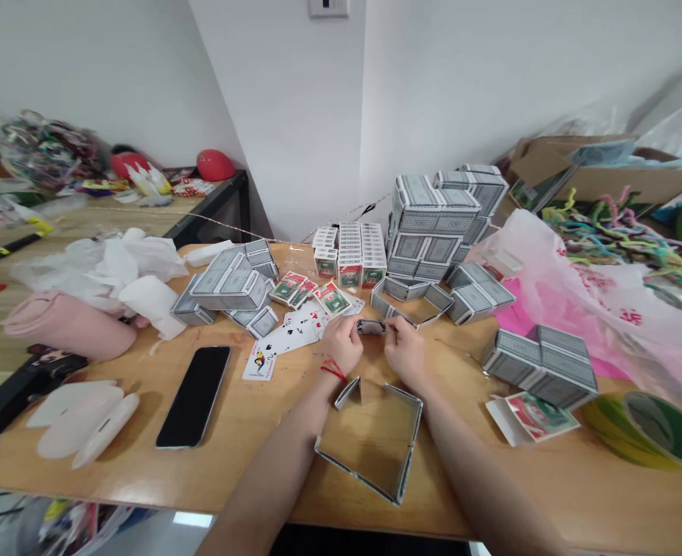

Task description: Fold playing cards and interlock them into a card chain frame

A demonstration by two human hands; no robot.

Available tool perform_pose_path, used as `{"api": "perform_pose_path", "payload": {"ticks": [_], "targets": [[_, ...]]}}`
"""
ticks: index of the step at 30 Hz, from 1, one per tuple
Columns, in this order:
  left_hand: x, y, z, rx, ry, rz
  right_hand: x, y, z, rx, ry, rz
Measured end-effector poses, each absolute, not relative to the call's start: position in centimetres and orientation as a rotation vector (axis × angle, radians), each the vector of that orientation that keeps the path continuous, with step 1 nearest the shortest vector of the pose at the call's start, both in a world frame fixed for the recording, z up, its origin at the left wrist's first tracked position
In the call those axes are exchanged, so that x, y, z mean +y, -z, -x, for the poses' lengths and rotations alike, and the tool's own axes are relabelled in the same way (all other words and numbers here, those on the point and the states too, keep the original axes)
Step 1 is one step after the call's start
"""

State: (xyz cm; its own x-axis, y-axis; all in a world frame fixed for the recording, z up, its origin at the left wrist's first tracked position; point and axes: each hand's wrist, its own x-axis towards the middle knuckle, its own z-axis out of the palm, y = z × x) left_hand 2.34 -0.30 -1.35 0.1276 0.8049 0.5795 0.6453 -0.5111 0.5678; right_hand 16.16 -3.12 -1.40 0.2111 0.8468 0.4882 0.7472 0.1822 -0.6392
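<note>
Between my two hands is a small folded playing card [371, 327], pinched at its left end by my left hand [344, 344] and at its right end by my right hand [403, 349]. A red string bracelet circles my left wrist. Under my forearms, an open frame of linked folded cards [369, 475] stands on edge on the table. Just beyond my hands lies another open frame of folded cards [413, 290]. Loose playing cards [291, 333] are fanned out to the left of my left hand, with card boxes [332, 300] on and behind them.
Grey blocks of folded cards stand at left [230, 282], back right [436, 224] and right [541, 367]. Stacked card boxes [349, 251] are at the back. A phone [195, 398], a pink roll [71, 324] and green-yellow tape [647, 428] lie around the sides.
</note>
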Motion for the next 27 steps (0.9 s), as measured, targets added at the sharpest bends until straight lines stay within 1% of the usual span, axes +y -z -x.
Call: {"api": "perform_pose_path", "payload": {"ticks": [13, 27], "targets": [[0.0, 1.89, -2.39, 1.399, -1.351, -2.241, -3.31, 1.39, -16.24, -1.548, -0.217, 1.648], [-0.51, 1.01, -2.24, 1.296, -1.327, -2.23, -3.15, 1.61, -16.21, -1.519, -0.176, 1.659]]}}
